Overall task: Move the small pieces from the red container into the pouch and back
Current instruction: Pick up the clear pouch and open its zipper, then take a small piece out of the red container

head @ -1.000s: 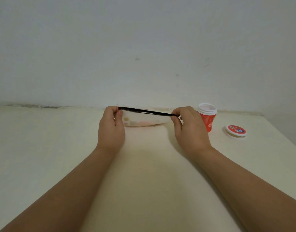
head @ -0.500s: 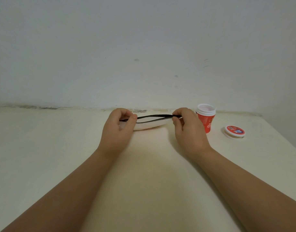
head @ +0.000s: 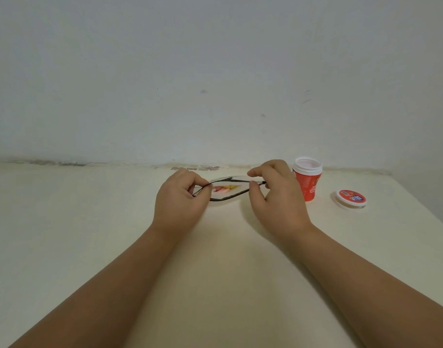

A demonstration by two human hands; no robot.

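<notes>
A clear pouch (head: 224, 194) with a black zip rim lies on the table between my hands, its mouth spread open. Small pink and yellow pieces (head: 225, 188) show inside it. My left hand (head: 181, 199) pinches the rim at its left end. My right hand (head: 275, 194) pinches the rim at its right end, thumb and forefinger closed on it. The red container (head: 307, 183), with a white rim and no lid on, stands upright just right of my right hand. Its inside is hidden from this angle.
The container's red and white lid (head: 350, 199) lies flat on the cream table (head: 90, 222), right of the container. The table's right edge (head: 423, 209) runs close behind the lid. A pale wall (head: 215, 71) rises along the table's far side.
The pouch's black rim, stretched straight and closed a second ago, has been pulled apart into an open mouth. Both hands moved closer together and the pieces inside came into view.
</notes>
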